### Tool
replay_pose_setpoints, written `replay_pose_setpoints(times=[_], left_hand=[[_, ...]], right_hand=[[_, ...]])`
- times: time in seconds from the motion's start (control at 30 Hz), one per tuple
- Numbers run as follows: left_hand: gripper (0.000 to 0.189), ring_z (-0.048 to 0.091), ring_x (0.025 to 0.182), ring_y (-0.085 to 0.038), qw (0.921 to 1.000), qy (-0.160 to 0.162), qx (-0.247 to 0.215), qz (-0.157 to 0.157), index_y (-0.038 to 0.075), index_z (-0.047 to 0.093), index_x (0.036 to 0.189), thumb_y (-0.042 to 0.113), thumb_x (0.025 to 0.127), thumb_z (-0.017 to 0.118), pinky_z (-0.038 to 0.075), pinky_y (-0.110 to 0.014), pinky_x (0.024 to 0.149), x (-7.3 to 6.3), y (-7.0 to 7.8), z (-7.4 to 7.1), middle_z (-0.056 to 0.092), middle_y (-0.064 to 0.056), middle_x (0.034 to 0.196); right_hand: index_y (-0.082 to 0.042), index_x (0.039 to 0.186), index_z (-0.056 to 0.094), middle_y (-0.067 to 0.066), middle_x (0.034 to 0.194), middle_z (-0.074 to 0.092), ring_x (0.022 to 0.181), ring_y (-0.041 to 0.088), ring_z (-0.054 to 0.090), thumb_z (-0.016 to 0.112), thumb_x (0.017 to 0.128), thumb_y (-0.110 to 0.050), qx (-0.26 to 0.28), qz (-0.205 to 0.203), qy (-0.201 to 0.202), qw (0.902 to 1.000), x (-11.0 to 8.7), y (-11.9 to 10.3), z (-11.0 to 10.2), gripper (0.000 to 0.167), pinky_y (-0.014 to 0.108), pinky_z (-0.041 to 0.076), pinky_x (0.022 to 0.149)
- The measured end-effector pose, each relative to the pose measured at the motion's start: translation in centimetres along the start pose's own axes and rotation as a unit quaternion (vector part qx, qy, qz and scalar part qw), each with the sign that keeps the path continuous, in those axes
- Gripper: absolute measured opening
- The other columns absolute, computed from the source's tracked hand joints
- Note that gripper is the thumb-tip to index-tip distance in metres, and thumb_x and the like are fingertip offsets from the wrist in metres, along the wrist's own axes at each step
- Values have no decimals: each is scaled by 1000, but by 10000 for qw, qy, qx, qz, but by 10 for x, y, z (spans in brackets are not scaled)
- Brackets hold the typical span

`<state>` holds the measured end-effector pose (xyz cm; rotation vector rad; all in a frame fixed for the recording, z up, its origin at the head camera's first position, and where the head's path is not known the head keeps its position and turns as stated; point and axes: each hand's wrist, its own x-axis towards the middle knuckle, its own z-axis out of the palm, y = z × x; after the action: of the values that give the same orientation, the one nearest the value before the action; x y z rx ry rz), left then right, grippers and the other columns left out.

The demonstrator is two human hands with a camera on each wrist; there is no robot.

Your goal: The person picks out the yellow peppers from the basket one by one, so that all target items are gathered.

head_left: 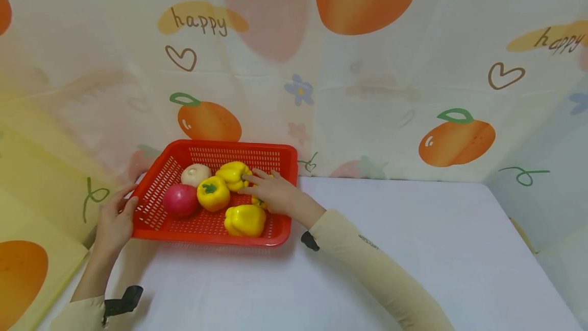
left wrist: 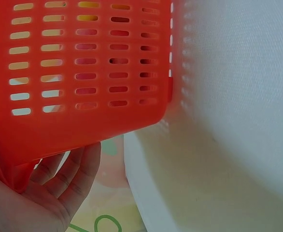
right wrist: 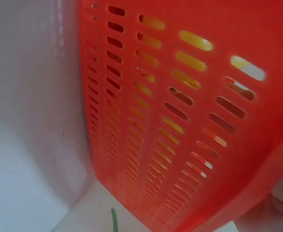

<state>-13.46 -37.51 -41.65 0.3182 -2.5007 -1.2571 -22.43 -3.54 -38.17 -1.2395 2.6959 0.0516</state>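
A red plastic basket (head_left: 206, 239) with slotted walls stands on the white table. At its left end my left hand (head_left: 113, 222) grips the rim, thumb on top and fingers curled beneath, as the left wrist view shows. My right hand (head_left: 274, 193) reaches over the right side into the basket, fingers spread beside a yellow bell pepper (head_left: 233, 175). Another yellow pepper (head_left: 259, 202) is partly hidden under that hand. Also inside lie a yellow bell pepper with a green stem (head_left: 214, 195), one near the front (head_left: 245, 220), a pinkish-red round item (head_left: 180, 200) and a whitish round one (head_left: 196, 173).
A cloth wall printed with oranges and hearts (head_left: 367, 91) rises directly behind the basket. The white tabletop (head_left: 413, 229) stretches to the right and in front. Another printed cloth (head_left: 37, 178) hangs at the left.
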Motion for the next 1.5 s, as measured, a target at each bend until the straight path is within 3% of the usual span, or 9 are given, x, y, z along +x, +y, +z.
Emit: replay_pose_setpoints(times=[0.17,0.33,0.43,0.6,0.7,0.87,0.93,1.2,1.5], left_hand=[[43,56,63,1,10000,58,-15,29,-4,43,143,14,104,43,51,-20,52,0,0,0,62,0,85],[43,57,65,0,10000,29,-34,58,-4,42,143,13,104,42,51,-21,53,-1,0,1,63,-11,92],[44,56,66,0,10000,14,-69,50,-4,42,144,14,104,42,51,-21,53,-2,0,0,62,-6,91],[44,57,65,0,9998,53,-207,31,-4,42,144,15,104,43,51,-20,53,0,1,0,55,17,82],[44,57,65,1,9997,75,-217,5,-4,42,144,14,104,44,52,-21,53,1,0,1,59,12,83],[44,57,65,1,9999,66,-82,-90,-3,41,145,14,104,42,52,-21,53,1,0,2,62,-22,99],[44,57,65,1,9999,51,-69,-127,-2,41,145,15,104,42,52,-21,53,0,1,2,60,-27,104],[45,58,65,-1,9996,29,-224,-174,-2,41,145,17,104,43,53,-23,53,-3,2,1,59,4,86],[44,57,66,-1,9996,76,-106,-265,-1,42,145,18,105,42,52,-22,54,-4,3,1,61,-17,95]], right_hand=[[-35,149,42,-5,160,24,148,23,16,65,93,-12,-125,119,-216,9996,6,-4,3,65,50,28,113],[-30,145,49,0,156,34,145,23,27,62,96,-18,-604,102,-305,9977,12,-10,7,53,50,33,110],[-29,144,51,2,154,37,143,24,31,63,96,-22,-1104,95,-304,9934,15,-13,10,50,49,35,109],[-33,143,51,1,152,38,140,23,31,64,95,-24,-1919,142,-365,9806,19,-15,13,50,46,37,108],[-34,145,48,1,152,37,138,23,33,64,95,-25,-2150,187,-444,9754,21,-14,14,53,45,38,108],[-33,148,43,3,154,35,140,23,33,64,95,-25,-1914,212,-548,9798,23,-11,12,58,44,37,109],[-32,148,43,3,154,36,140,24,33,66,94,-24,-1748,190,-560,9828,23,-8,11,59,44,38,109],[-28,151,39,0,157,33,141,33,35,73,88,-28,-888,552,-445,9935,28,10,0,72,41,41,105],[-27,152,36,4,159,28,145,32,26,72,89,-24,-856,595,-367,9939,31,13,-1,72,42,40,106]])
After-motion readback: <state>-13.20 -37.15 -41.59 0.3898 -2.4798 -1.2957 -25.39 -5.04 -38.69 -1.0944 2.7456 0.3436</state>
